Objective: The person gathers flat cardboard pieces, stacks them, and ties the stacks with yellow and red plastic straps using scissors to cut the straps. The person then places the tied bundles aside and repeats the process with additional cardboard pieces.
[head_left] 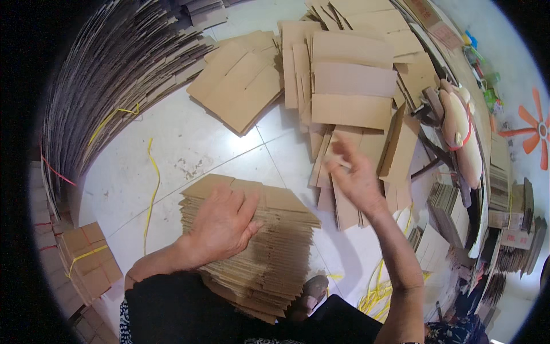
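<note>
My left hand (225, 221) lies on top of a tall stack of flattened cardboard boxes (258, 252) standing close in front of me. Its fingers stretch across the top sheet, slightly apart. My right hand (358, 178) is off the stack, to its right, above a loose pile of flat cardboard (349, 149). The fingers there are bent and partly smeared by motion. A gap shows between thumb and fingers, and I see nothing held in it. Beyond that hand lies a folded-flat cardboard box (354, 79) on the pile.
A long row of cardboard sheets (114, 74) curves along the left. Flat cardboard (238, 86) lies ahead on the tiled floor. Yellow strapping (150, 195) trails left; more yellow strapping (378, 295) tangles at lower right. A bench with a plush toy (461, 135) stands right, near an orange fan (541, 129).
</note>
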{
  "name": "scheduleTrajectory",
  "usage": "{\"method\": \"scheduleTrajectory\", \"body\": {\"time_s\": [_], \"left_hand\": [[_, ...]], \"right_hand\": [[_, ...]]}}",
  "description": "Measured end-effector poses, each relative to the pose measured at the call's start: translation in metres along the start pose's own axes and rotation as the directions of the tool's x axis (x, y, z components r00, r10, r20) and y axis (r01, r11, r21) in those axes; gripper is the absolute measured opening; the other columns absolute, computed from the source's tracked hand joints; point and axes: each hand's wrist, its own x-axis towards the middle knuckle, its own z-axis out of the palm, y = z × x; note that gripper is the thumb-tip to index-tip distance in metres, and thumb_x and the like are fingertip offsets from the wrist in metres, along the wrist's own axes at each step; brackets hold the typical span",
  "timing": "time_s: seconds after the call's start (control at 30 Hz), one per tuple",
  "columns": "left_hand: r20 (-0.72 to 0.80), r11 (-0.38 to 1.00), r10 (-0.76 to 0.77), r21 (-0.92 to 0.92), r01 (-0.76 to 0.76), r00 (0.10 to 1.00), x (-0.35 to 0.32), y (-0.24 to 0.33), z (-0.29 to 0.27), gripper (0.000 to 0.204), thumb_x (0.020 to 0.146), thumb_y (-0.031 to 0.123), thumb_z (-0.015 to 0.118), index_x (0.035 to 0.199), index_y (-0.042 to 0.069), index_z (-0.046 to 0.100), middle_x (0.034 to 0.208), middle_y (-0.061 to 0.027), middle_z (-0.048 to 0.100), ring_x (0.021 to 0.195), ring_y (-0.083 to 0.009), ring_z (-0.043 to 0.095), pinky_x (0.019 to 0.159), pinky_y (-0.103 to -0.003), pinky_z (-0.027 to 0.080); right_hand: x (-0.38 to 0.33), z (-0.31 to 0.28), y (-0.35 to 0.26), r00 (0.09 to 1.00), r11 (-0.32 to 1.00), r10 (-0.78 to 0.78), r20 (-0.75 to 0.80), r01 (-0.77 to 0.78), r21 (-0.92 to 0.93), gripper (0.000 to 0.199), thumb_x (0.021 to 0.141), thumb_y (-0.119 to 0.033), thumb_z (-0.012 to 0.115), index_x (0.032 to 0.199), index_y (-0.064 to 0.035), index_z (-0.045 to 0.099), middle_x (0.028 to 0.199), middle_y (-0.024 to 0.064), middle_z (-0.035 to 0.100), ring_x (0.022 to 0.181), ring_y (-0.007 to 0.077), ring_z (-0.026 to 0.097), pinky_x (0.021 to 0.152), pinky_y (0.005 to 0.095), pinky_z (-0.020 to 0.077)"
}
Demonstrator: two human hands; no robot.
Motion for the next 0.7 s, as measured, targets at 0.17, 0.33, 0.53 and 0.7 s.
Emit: {"method": "scheduleTrajectory", "body": {"time_s": [0.17, 0.33, 0.53, 0.7], "left_hand": [[0.118, 0.999, -0.029, -0.017, 0.031, 0.993, -0.001, -0.005, -0.003, 0.045, 0.081, 0.026, 0.063, 0.115, -0.002, 0.052, 0.092, -0.0168, 0.052, 0.081, -0.0329, 0.049, 0.073, -0.043, 0.04], [0.12, 0.995, -0.039, -0.085, 0.049, 0.992, 0.003, -0.006, -0.001, 0.048, 0.08, 0.028, 0.065, 0.116, -0.001, 0.052, 0.097, -0.0174, 0.052, 0.085, -0.0329, 0.049, 0.075, -0.043, 0.041], [0.033, 0.996, -0.008, -0.084, 0.01, 0.999, 0.002, -0.011, -0.003, 0.041, 0.079, 0.027, 0.065, 0.104, -0.003, 0.055, 0.082, -0.0136, 0.046, 0.079, -0.0272, 0.048, 0.073, -0.039, 0.039], [0.152, 0.983, -0.03, -0.174, 0.056, 0.988, 0.0, -0.014, -0.008, 0.05, 0.079, 0.029, 0.066, 0.115, -0.002, 0.052, 0.105, -0.0194, 0.049, 0.091, -0.0336, 0.048, 0.079, -0.044, 0.041]], "right_hand": [[0.078, -0.06, 0.065, 0.956, 0.988, 0.034, -0.291, -0.076, -0.135, 0.058, 0.087, -0.021, 0.067, 0.136, -0.0009, 0.043, 0.123, 0.0179, 0.054, 0.111, 0.0225, 0.053, 0.092, 0.0326, 0.0449], [0.156, -0.119, 0.109, 0.892, 0.976, 0.167, -0.419, -0.209, -0.058, 0.064, 0.078, -0.031, 0.073, 0.125, 0.0053, 0.048, 0.108, 0.0186, 0.06, 0.098, 0.0255, 0.057, 0.086, 0.0361, 0.0443], [0.185, -0.105, 0.115, 0.924, 0.895, 0.377, -0.061, -0.347, 0.281, 0.065, 0.073, -0.024, 0.077, 0.125, -0.0001, 0.047, 0.113, 0.0124, 0.059, 0.099, 0.0226, 0.056, 0.088, 0.0337, 0.0433], [0.183, -0.097, 0.126, 0.934, 0.911, 0.352, -0.056, -0.329, 0.249, 0.048, 0.074, -0.018, 0.077, 0.114, -0.0004, 0.055, 0.107, 0.0108, 0.063, 0.095, 0.0181, 0.058, 0.086, 0.0298, 0.044]]}}
